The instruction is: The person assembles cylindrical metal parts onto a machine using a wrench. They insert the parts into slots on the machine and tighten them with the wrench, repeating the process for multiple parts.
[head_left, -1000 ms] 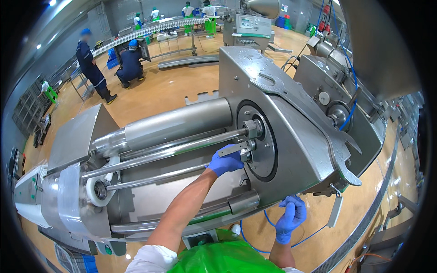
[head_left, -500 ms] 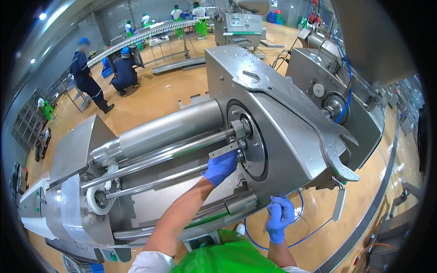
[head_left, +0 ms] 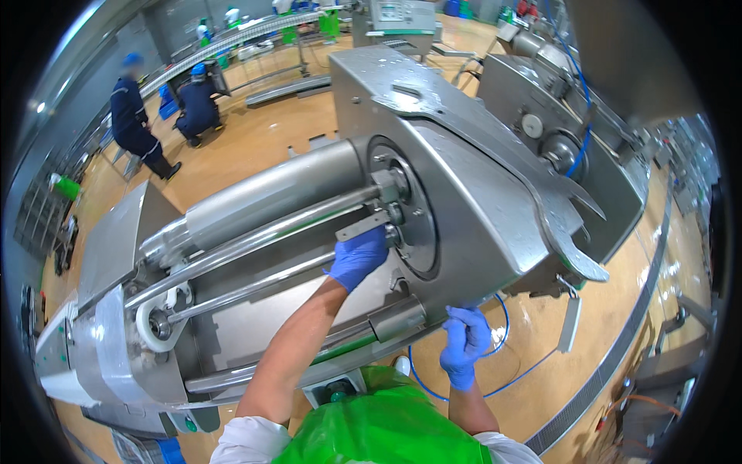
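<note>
My left hand (head_left: 359, 257), in a blue glove, closes on a short flat metal bar (head_left: 362, 227) with small holes. Its fingertips are hidden. The bar sits beside a round flange (head_left: 427, 220) on the side of a large steel housing (head_left: 471, 185). Two shiny rods (head_left: 267, 246) run left from that flange, the lower one passing by my left wrist. My right hand (head_left: 466, 346), gloved too, is up by the housing's lower edge, fingers curled and pressed together. Whether anything is in them I cannot see. A blue hose (head_left: 508, 325) passes just behind it.
A thick steel cylinder (head_left: 274, 189) lies above the rods, and a white ring (head_left: 154, 329) holds their left end. Hooked metal jaws (head_left: 580, 263) jut out at right. Two people in dark blue (head_left: 131, 116) are at the back left, one crouching, near a long conveyor (head_left: 239, 48).
The whole view has shifted, so the machine appears slightly further left and up. Both hands keep about the same place against the machine, with the left still at the bar.
</note>
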Action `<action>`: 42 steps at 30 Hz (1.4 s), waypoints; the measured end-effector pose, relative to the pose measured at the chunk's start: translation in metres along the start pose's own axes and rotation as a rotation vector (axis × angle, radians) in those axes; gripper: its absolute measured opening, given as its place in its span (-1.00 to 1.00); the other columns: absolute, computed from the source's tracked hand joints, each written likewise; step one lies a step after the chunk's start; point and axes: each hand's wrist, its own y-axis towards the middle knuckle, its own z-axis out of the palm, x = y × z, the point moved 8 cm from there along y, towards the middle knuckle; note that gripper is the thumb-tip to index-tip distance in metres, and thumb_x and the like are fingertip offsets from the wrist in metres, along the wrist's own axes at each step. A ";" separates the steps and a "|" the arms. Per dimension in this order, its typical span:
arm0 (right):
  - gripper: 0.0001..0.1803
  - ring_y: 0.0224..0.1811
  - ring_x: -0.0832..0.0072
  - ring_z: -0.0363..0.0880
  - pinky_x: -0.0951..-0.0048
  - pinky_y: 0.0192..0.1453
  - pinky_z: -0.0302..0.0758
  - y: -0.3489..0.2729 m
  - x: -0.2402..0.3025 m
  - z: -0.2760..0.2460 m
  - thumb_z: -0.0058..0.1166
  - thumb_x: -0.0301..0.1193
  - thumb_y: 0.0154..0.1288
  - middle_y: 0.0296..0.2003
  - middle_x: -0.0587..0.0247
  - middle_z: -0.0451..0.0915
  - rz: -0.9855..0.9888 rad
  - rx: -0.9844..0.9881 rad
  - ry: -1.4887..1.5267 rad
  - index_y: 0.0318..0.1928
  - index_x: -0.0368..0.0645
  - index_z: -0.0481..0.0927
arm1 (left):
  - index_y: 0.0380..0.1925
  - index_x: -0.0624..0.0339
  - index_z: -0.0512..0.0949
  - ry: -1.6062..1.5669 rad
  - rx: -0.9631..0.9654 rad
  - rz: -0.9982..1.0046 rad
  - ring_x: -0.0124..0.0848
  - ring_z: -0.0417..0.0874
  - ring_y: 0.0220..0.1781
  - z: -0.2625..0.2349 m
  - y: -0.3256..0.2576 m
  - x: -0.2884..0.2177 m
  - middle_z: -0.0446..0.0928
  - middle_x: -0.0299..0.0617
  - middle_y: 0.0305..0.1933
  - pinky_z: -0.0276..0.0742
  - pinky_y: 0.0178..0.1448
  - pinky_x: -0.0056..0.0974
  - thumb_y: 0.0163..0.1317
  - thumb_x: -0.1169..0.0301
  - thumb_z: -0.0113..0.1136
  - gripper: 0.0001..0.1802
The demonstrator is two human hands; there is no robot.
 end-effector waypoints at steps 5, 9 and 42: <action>-0.85 -0.57 0.36 0.48 0.38 -0.46 0.39 0.005 0.005 0.007 0.12 -0.62 0.11 -0.56 0.16 0.50 0.031 0.075 -0.030 -0.27 -0.23 0.65 | -0.02 0.13 0.53 0.033 -0.038 0.028 0.07 0.59 0.02 -0.015 -0.004 0.000 0.57 0.09 -0.03 0.49 0.11 0.04 -0.01 0.35 0.21 -0.54; -0.89 -0.53 0.36 0.55 0.40 -0.42 0.44 -0.011 -0.006 0.007 0.16 -0.58 0.14 -0.53 0.15 0.55 0.099 0.108 -0.022 -0.28 -0.22 0.65 | 0.16 0.13 0.46 -0.002 0.353 -0.131 0.07 0.44 0.26 -0.002 0.005 0.007 0.46 0.14 0.19 0.35 0.31 0.03 0.01 0.00 0.30 -0.28; -0.26 -0.28 0.44 0.54 0.40 -0.17 0.54 0.077 0.059 -0.077 -0.04 -0.03 0.39 -0.16 0.14 0.54 -0.080 -0.368 0.457 0.38 -0.25 0.15 | -0.15 0.06 0.62 -0.359 -0.402 0.486 -0.19 0.65 -0.23 -0.197 -0.059 -0.093 0.63 -0.19 -0.28 0.55 -0.13 -0.16 0.00 0.43 0.37 -0.66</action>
